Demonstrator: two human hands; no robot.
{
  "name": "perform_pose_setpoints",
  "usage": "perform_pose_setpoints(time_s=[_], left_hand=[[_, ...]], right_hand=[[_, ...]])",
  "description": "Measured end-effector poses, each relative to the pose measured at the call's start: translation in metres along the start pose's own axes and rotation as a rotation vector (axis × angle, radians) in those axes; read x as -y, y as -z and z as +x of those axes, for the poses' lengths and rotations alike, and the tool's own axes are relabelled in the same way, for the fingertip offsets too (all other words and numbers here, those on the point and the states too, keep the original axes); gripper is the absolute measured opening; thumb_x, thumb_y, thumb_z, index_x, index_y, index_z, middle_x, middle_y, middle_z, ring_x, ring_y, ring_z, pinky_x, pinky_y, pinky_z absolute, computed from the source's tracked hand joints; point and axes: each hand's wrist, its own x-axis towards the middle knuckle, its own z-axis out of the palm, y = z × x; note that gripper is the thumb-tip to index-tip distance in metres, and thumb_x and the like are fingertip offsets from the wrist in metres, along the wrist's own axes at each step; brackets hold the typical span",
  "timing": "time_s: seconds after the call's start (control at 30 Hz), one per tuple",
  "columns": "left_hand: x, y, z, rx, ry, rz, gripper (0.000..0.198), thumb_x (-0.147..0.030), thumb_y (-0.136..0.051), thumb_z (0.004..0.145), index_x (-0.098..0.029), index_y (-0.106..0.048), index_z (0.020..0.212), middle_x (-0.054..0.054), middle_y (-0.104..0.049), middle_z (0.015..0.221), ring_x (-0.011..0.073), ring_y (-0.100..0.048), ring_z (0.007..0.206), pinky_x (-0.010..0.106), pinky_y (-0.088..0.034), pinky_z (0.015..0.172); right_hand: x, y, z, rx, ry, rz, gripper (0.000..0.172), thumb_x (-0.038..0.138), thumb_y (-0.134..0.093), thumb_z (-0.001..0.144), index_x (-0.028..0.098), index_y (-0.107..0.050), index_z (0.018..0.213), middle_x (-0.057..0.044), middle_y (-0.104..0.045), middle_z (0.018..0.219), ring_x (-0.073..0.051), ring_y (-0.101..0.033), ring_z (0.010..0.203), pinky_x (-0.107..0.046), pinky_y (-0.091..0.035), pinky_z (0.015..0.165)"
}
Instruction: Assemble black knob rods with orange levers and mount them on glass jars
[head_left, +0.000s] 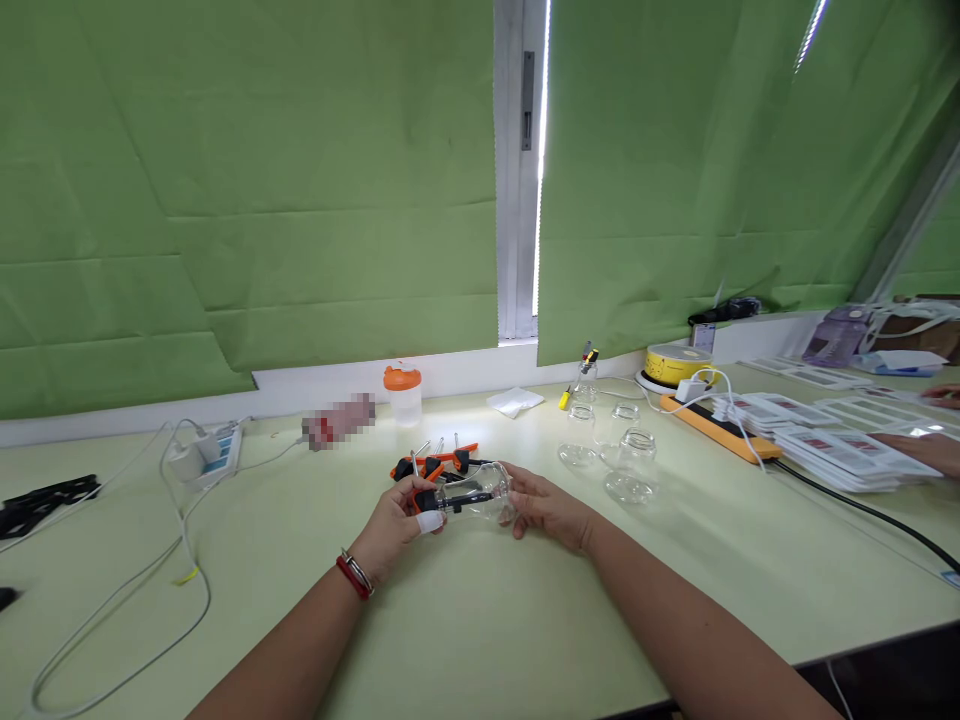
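Low over the near middle of the table, a clear glass vessel (496, 480) lies on its side between my hands. My right hand (546, 510) curls its fingers around the vessel's wide end. At the narrow end, my left hand (396, 525), with white tape on the thumb, grips a black-and-orange tool (426, 500). A dark shaft from this tool shows through the glass, seemingly inside it. Just behind, several orange-and-black clamp-like tools (435, 466) with thin metal rods lie in a cluster. More clear glass vessels (636, 465) stand to the right.
An orange-lidded cup (403, 398), white paper (514, 401) and a blurred pinkish item (337, 422) sit near the wall. At left is a power strip (219, 458) with trailing cables. An orange power strip (720, 430) and stacked cards (847, 455) lie right, beside another person's hand (919, 452).
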Motion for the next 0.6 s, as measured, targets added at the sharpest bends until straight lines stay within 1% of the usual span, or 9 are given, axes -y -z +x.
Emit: perform_pose_setpoints(time_s=[0.07,0.1,0.17,0.23,0.3,0.4,0.47,0.53,0.6], left_hand=[[0.001,0.001,0.0,0.01,-0.009,0.004,0.037,-0.023,-0.076,0.061,-0.019,-0.056,0.091,0.0,-0.063,0.078,0.0148,-0.061,0.067,0.031,-0.049,0.067],[0.001,0.001,0.0,0.019,-0.011,0.002,0.036,-0.023,-0.076,0.061,-0.019,-0.056,0.091,0.0,-0.063,0.079,0.0147,-0.061,0.068,0.031,-0.049,0.068],[0.0,0.001,-0.001,0.04,-0.012,-0.007,0.036,-0.022,-0.076,0.062,-0.02,-0.055,0.091,0.0,-0.063,0.081,0.0146,-0.06,0.07,0.031,-0.048,0.069],[-0.002,0.0,-0.002,0.06,-0.009,-0.016,0.035,-0.022,-0.076,0.062,-0.02,-0.055,0.091,0.001,-0.063,0.082,0.0148,-0.06,0.07,0.032,-0.048,0.069],[-0.004,-0.002,-0.003,0.068,-0.009,-0.012,0.036,-0.023,-0.076,0.062,-0.019,-0.056,0.091,0.001,-0.063,0.083,0.0153,-0.061,0.071,0.032,-0.049,0.07],[-0.007,-0.004,-0.005,0.065,0.001,0.004,0.037,-0.024,-0.077,0.06,-0.019,-0.057,0.091,0.002,-0.063,0.083,0.0165,-0.061,0.073,0.032,-0.049,0.07],[-0.008,-0.005,-0.006,0.064,0.008,0.005,0.038,-0.024,-0.077,0.059,-0.019,-0.057,0.091,0.001,-0.063,0.081,0.0166,-0.062,0.072,0.032,-0.05,0.069],[-0.009,-0.006,-0.006,0.069,0.008,-0.006,0.038,-0.023,-0.077,0.059,-0.019,-0.057,0.091,0.001,-0.063,0.078,0.016,-0.062,0.069,0.032,-0.05,0.068],[-0.009,-0.006,-0.005,0.063,0.004,-0.021,0.038,-0.022,-0.077,0.059,-0.018,-0.056,0.091,0.0,-0.063,0.076,0.0155,-0.062,0.065,0.032,-0.05,0.065]], right_hand=[[0.001,0.0,-0.001,-0.012,0.015,0.01,0.07,0.039,-0.069,0.072,0.026,-0.038,0.133,-0.007,-0.057,0.106,-0.015,-0.062,0.076,-0.026,-0.049,0.058],[0.002,-0.001,-0.001,-0.016,0.01,0.009,0.07,0.038,-0.069,0.072,0.026,-0.038,0.133,-0.006,-0.058,0.103,-0.014,-0.062,0.073,-0.025,-0.048,0.056],[0.002,-0.002,-0.001,0.0,-0.01,0.005,0.061,0.04,-0.066,0.074,0.025,-0.043,0.129,-0.005,-0.059,0.095,-0.012,-0.061,0.066,-0.022,-0.045,0.05],[0.002,-0.002,0.001,0.005,-0.033,-0.005,0.05,0.046,-0.061,0.077,0.022,-0.051,0.119,-0.003,-0.061,0.086,-0.01,-0.058,0.056,-0.019,-0.04,0.043],[0.0,-0.002,0.003,-0.027,-0.06,-0.027,0.047,0.054,-0.055,0.078,0.018,-0.055,0.109,-0.002,-0.062,0.075,-0.008,-0.053,0.047,-0.018,-0.034,0.037],[-0.006,0.0,0.006,-0.092,-0.104,-0.084,0.052,0.064,-0.045,0.079,0.016,-0.055,0.097,-0.001,-0.062,0.061,-0.007,-0.045,0.037,-0.016,-0.025,0.031],[-0.01,0.002,0.008,-0.11,-0.114,-0.122,0.056,0.067,-0.04,0.079,0.015,-0.056,0.089,-0.001,-0.06,0.055,-0.006,-0.041,0.033,-0.016,-0.021,0.029],[-0.013,0.003,0.009,-0.118,-0.116,-0.149,0.06,0.069,-0.036,0.079,0.013,-0.057,0.081,-0.001,-0.058,0.051,-0.005,-0.038,0.031,-0.016,-0.019,0.028],[-0.013,0.002,0.008,-0.117,-0.114,-0.142,0.062,0.069,-0.035,0.079,0.012,-0.059,0.077,-0.003,-0.058,0.053,-0.006,-0.041,0.033,-0.017,-0.022,0.029]])
